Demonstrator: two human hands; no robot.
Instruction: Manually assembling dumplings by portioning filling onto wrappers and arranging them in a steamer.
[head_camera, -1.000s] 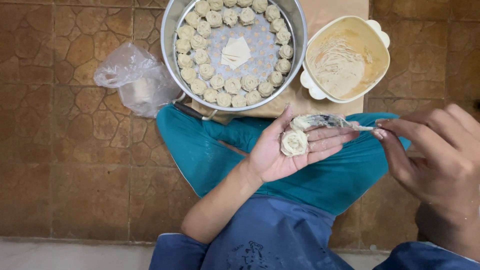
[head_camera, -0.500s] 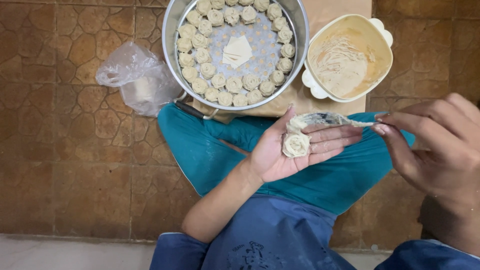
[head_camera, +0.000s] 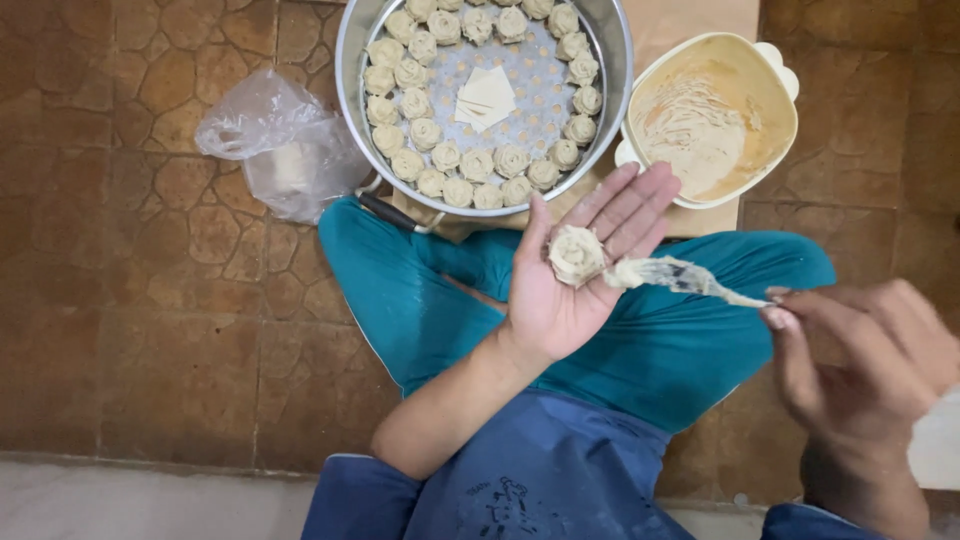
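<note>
Steamer ringed with dumplings; bowl smeared with filling (nearly scraped). Left hand spread, cradling dumpling; right hand pinching spoon. Brown tile floor.

Evenly lit, soft indoor light from overhead, warm cast on the tiled floor. Faint shadows only, under the plastic bag and steamer tray. Mild glare on tray rim and bag. Sharp at centre: left hand, dumpling. Motion blur on right hand near right edge; spoon slightly smeared. Bottom-right corner washed out.
</note>
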